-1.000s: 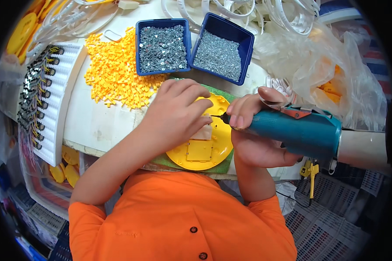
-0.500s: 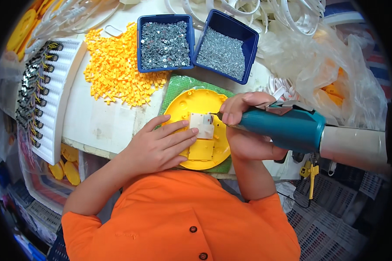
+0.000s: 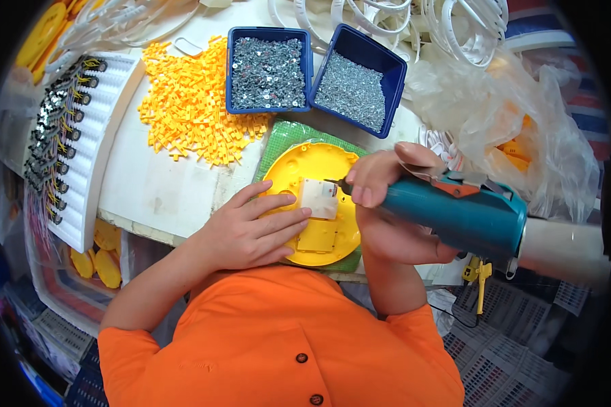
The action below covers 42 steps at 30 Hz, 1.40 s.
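A round yellow plastic housing [image 3: 278,175] lies on a green mat [image 3: 288,133] at the table's front edge. In its middle sit a white rectangular part [image 3: 317,203] and a yellow rectangular cover [image 3: 317,236]. My left hand [image 3: 254,227] rests flat on the housing's left side, its fingers stretched toward the white part. Wrapped in my right hand [image 3: 380,180] is a teal electric screwdriver [image 3: 455,210], held nearly level. Its thin dark bit points left at the upper right corner of the white part; whether the tip touches is too small to tell.
Behind the housing stand two blue bins, one with dark screws [image 3: 268,71], one with silver screws [image 3: 353,88]. A heap of small yellow pieces [image 3: 197,108] lies left of them. A white foam tray [image 3: 102,149] with wired parts is far left; plastic bags [image 3: 509,102] lie right.
The screwdriver and my right hand have shifted slightly right and down. My left hand stays on the housing. The whole view has moved a little.
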Each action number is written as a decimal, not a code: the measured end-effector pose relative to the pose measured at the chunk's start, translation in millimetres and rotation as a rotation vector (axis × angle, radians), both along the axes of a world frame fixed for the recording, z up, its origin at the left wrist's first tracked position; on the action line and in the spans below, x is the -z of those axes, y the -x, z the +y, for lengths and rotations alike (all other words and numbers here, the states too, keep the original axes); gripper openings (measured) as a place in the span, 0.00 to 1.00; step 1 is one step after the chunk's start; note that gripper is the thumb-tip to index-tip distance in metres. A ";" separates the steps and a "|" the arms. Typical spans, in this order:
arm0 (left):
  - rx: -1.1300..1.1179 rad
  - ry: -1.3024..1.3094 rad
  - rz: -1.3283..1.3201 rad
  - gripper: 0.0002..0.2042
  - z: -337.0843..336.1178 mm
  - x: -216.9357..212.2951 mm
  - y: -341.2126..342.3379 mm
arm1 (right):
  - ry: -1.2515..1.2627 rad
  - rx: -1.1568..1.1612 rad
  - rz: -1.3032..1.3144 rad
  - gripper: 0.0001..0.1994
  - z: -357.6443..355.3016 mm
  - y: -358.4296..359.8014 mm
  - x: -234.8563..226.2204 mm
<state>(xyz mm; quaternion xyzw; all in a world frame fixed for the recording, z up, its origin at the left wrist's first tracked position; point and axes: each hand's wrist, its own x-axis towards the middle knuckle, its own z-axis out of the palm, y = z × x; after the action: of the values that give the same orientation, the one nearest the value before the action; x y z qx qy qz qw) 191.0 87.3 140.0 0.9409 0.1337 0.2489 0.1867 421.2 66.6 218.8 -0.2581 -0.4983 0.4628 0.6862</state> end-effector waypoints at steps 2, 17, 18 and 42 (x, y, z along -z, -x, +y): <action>0.041 -0.012 -0.035 0.22 -0.4 -0.6 2.4 | 0.008 -0.023 0.033 0.52 5.1 8.7 3.3; 0.034 0.026 -0.072 0.25 -0.8 4.3 1.3 | 0.129 -0.079 -0.015 0.50 6.8 12.4 28.5; 0.038 0.024 -0.074 0.25 -1.4 3.1 1.3 | 0.127 -0.075 -0.016 0.50 5.2 11.9 25.2; -0.014 0.003 -0.106 0.22 -4.1 6.9 8.3 | 0.212 -0.094 -0.216 0.43 -42.0 29.0 9.7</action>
<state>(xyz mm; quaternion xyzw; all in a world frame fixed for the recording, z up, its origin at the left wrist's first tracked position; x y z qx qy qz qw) 182.7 83.1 133.1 0.9252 0.1309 0.2993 0.1932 392.2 24.6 209.1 -0.3536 -0.5293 0.5139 0.5751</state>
